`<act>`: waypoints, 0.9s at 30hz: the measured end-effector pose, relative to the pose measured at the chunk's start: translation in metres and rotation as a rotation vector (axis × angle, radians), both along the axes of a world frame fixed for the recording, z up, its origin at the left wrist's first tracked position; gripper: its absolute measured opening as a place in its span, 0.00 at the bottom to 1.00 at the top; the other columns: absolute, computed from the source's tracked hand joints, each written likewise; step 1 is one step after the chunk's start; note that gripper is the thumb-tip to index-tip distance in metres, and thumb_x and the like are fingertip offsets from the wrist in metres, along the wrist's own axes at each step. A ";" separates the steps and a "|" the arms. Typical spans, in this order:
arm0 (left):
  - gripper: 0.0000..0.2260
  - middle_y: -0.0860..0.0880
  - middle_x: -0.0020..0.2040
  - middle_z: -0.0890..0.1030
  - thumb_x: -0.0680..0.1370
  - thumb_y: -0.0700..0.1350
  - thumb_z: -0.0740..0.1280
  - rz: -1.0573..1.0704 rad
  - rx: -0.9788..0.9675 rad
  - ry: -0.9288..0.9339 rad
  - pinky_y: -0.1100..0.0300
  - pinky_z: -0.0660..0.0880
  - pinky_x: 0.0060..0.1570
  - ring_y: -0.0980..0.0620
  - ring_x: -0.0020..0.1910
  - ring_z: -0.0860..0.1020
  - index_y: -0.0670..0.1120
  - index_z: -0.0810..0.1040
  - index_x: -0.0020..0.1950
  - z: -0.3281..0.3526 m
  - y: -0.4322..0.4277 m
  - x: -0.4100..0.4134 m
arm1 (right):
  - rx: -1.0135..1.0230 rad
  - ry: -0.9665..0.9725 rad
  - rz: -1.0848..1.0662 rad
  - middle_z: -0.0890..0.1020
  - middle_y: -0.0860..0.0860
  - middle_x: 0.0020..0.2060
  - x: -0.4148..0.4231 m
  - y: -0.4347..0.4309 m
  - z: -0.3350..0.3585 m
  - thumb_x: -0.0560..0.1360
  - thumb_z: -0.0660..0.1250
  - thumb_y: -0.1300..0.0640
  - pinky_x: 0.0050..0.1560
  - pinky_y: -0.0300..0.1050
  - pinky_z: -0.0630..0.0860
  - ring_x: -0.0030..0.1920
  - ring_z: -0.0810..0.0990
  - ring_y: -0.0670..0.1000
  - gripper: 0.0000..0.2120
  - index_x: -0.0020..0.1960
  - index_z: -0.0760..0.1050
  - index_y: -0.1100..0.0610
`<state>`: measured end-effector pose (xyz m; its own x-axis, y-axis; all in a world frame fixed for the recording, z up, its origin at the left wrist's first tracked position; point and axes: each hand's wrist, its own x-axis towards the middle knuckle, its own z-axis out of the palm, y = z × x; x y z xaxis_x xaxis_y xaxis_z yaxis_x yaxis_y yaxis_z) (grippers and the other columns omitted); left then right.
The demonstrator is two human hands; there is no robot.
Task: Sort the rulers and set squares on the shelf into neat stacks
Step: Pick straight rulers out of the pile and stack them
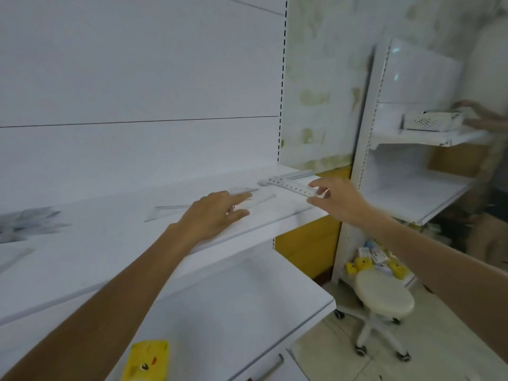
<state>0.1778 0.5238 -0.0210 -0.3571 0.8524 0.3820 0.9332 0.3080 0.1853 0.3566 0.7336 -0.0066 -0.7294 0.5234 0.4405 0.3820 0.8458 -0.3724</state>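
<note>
On the white shelf (110, 237) my right hand (338, 199) pinches the near end of a clear ruler (291, 187) with printed numbers, close to the shelf's right end. My left hand (217, 213) rests on the shelf with its index finger stretched onto a clear set square (192, 209). Another clear ruler (299, 176) lies behind at the back right corner. A blurred heap of clear rulers and set squares (30, 224) sits at the far left.
A lower white shelf (247, 298) juts out below, with a yellow duck-print pack (147, 361) at its front. To the right stand a second white rack (412, 188), a white rolling stool (384, 298) and another person (492, 133) by a white basket (431, 121).
</note>
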 end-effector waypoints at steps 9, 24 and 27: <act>0.18 0.55 0.48 0.74 0.75 0.49 0.67 -0.043 -0.026 -0.089 0.65 0.68 0.46 0.56 0.44 0.73 0.49 0.72 0.65 0.009 0.063 -0.014 | -0.023 0.015 0.038 0.78 0.49 0.48 -0.042 0.062 -0.010 0.73 0.68 0.50 0.48 0.47 0.78 0.43 0.78 0.50 0.20 0.63 0.73 0.53; 0.17 0.57 0.46 0.76 0.73 0.55 0.68 0.150 0.001 -0.092 0.62 0.73 0.47 0.58 0.43 0.76 0.57 0.76 0.61 0.018 0.143 -0.046 | 0.032 -0.041 0.306 0.79 0.53 0.48 -0.123 0.185 -0.002 0.72 0.70 0.55 0.47 0.38 0.69 0.43 0.73 0.48 0.17 0.59 0.76 0.59; 0.18 0.56 0.47 0.77 0.72 0.54 0.70 0.248 0.010 -0.115 0.58 0.75 0.49 0.57 0.43 0.77 0.55 0.76 0.61 0.016 0.146 -0.043 | 0.011 -0.058 0.424 0.79 0.54 0.49 -0.143 0.201 -0.004 0.71 0.71 0.55 0.46 0.34 0.66 0.45 0.74 0.47 0.18 0.59 0.76 0.59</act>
<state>0.1353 0.6698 -0.0050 -0.5962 0.7295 0.3352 0.8020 0.5224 0.2896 0.2133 0.9346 -0.0106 -0.9026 0.1676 0.3965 0.0200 0.9364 -0.3504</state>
